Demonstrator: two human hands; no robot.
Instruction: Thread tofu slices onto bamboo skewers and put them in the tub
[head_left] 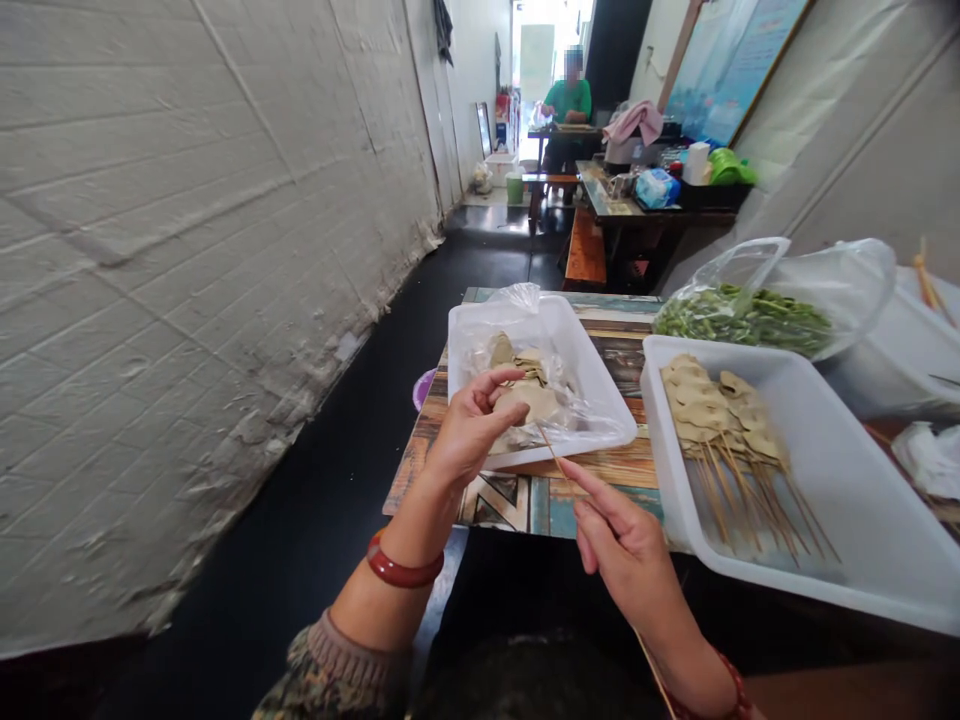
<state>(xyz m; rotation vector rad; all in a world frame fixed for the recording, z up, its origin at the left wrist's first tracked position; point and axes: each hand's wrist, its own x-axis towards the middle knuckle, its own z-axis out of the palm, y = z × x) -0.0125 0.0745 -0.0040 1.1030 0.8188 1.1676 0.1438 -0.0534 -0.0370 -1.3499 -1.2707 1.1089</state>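
My left hand (476, 420) pinches a thin, flat beige slice (538, 402) between thumb and fingers, above a white tray (607, 410). Lined with clear plastic, that tray holds more greyish-beige slices (501, 350). My right hand (619, 535) is closed around a thin bamboo skewer (553, 452), its tip pointing up at the near edge of the slice. Whether the tip has pierced the slice, I cannot tell. To the right, a deeper white bin (847, 470) contains several skewers threaded with wavy beige slices (705, 405), their bare sticks toward me.
Both containers are on a patterned wooden table (559, 515). Behind the bin lies a clear bag of green vegetables (757, 315). A white wall (225, 250) runs along the left. Farther back are a wooden bench (586, 245), a cluttered table (604, 200) and a seated person in green (571, 100).
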